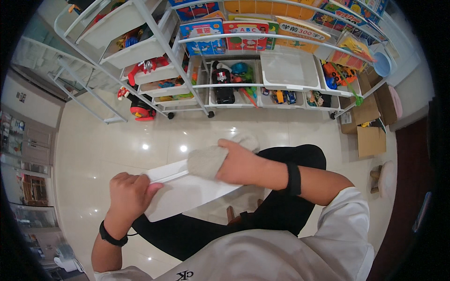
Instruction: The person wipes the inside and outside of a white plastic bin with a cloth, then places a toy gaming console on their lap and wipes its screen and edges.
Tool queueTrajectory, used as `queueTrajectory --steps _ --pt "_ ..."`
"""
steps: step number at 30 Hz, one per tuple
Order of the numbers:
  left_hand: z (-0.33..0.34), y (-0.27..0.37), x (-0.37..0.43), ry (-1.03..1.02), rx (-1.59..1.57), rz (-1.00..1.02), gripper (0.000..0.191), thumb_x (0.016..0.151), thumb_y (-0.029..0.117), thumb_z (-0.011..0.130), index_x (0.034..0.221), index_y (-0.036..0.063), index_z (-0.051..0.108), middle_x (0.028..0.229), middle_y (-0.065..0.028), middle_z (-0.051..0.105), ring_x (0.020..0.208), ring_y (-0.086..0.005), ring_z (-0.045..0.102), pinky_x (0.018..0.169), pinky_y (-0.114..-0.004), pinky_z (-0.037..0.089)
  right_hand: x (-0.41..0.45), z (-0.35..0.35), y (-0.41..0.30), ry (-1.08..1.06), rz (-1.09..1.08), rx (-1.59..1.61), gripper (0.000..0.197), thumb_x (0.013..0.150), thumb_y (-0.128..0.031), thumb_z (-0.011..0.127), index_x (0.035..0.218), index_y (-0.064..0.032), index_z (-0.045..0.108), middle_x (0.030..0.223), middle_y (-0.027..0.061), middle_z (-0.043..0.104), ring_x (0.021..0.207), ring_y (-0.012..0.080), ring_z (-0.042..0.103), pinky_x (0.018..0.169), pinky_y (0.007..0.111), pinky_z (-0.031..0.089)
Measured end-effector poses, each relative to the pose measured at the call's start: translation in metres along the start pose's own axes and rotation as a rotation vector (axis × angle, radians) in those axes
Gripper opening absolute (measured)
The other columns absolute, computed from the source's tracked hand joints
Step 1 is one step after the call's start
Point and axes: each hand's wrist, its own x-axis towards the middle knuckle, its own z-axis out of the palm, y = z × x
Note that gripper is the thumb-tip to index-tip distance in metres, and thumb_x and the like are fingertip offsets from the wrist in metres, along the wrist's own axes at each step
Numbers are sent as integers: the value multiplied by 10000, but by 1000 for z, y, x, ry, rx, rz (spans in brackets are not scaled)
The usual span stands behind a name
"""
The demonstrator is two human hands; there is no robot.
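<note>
A white plastic bin [197, 191], tilted, lies across my lap above my black trousers. My left hand [132, 193] grips the rim at its left end, the thumb over the edge. My right hand [240, 163] holds a light grey cloth [207, 161] against the upper side of the bin towards its right end. Part of the cloth hangs beyond my fingers. The right end of the bin is hidden behind my right hand and forearm.
Ahead stands a white metal rack [239, 85] on casters with books and toy bins. A toy figure [142, 107] is on the floor left of it. Cardboard boxes [371, 140] and a small stool [386, 179] are at the right. A metal frame [88, 95] stands at the left.
</note>
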Motion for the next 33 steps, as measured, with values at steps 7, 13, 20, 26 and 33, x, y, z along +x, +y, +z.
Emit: queueTrajectory --steps 7,13,20,26,33 --pt "1 -25 -25 136 -148 42 419 831 334 632 545 86 452 462 -77 418 410 -277 410 451 -362 327 -34 -14 35 154 -102 -33 392 806 -92 527 1191 -151 577 1220 57 575 1168 222 525 966 382 414" --pt "7 -43 -31 148 -284 -1 318 822 227 614 573 65 499 494 -92 453 460 -288 460 512 -378 382 -46 -8 31 249 2 202 380 780 -99 573 1157 -130 606 1189 83 588 1077 273 577 902 378 495" --pt "7 11 7 -123 -281 -40 374 752 313 727 998 62 600 842 -128 637 771 -323 607 780 -428 459 -18 -57 1 235 6 165 403 792 -112 540 1193 -87 562 1178 90 583 1081 287 575 888 367 507" --pt "35 18 27 -82 -509 -127 276 807 326 691 764 59 634 585 -126 582 537 -314 585 506 -383 454 -14 -50 -5 313 -28 264 357 795 -146 573 1147 -97 597 1129 103 596 1022 294 589 868 366 503" --pt "43 19 13 122 -786 -306 274 764 247 717 632 34 607 541 -120 549 474 -280 541 471 -337 407 -32 -28 5 413 35 272 409 773 -83 600 1180 -124 603 1209 93 581 1140 287 539 996 428 411"
